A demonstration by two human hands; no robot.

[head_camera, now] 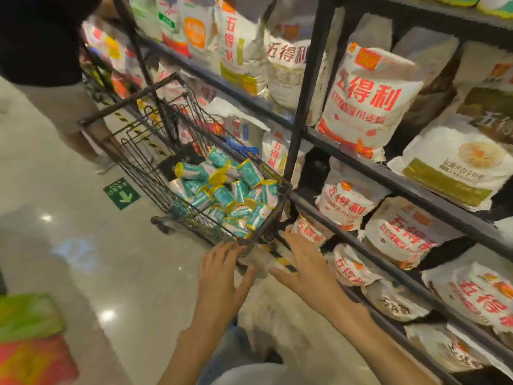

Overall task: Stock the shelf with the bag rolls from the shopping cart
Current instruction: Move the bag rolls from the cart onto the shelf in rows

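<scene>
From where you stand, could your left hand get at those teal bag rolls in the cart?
Probably yes. The left hand is open at the near rim of the shopping cart, the basket is open on top, and the bag rolls lie piled just past that rim with nothing covering them.

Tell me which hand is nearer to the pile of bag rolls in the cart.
Left. The left hand reaches the cart's near rim, just below the bag rolls. The right hand sits off the cart's corner, toward the shelf.
</scene>
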